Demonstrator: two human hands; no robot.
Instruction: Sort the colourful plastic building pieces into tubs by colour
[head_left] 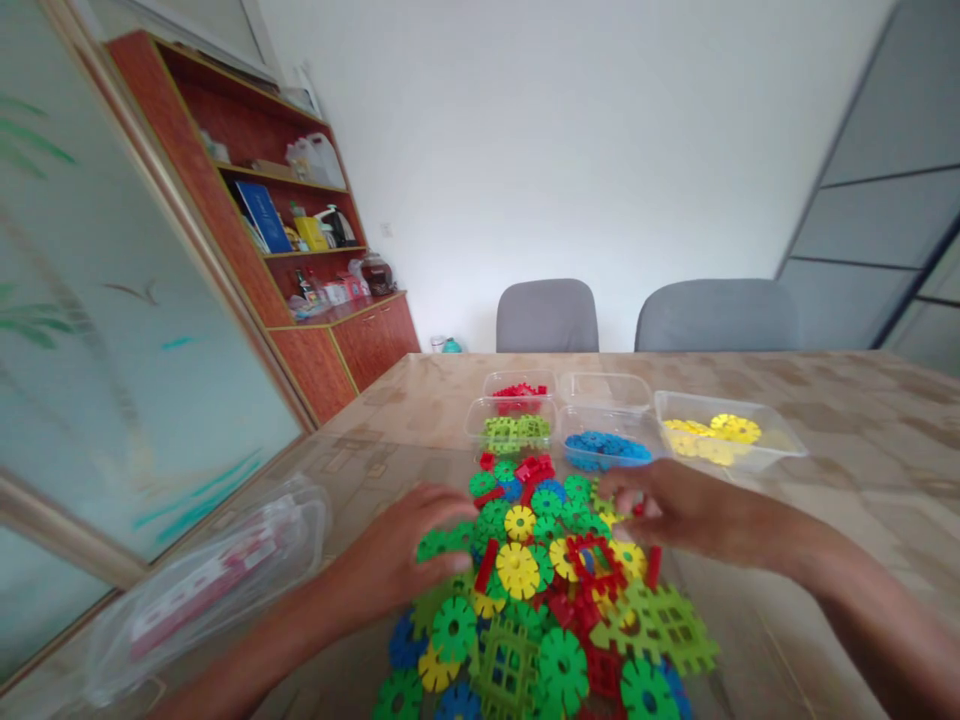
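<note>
Pieces of notched plastic in green, yellow, red and blue (518, 570) lie heaped mid-tabletop (862, 480), their near end cut off by the view. The left hand (405, 540) hides part of the heap's left side; its thumb and fingers are apart around green discs (435, 545), though I cannot tell whether it grips one. The right hand (675, 505) covers the right side with curled fingers, and its hold cannot be told either. Both forearms are cut off.

Towards the tabletop's far edge stand clear plastic boxes holding yellow discs (735, 430), blue discs (606, 450), lime-green squares (517, 432) and small red pieces (520, 392), the last partly behind the lime ones. Blurred clear plastic containers (307, 510) lie along the left edge. Two grey chairs (547, 315) stand beyond the far edge.

The heap's long axis runs away from the wearer, narrowing towards the boxes; a lime-green lattice piece (660, 625) slants rightward along its right flank.
</note>
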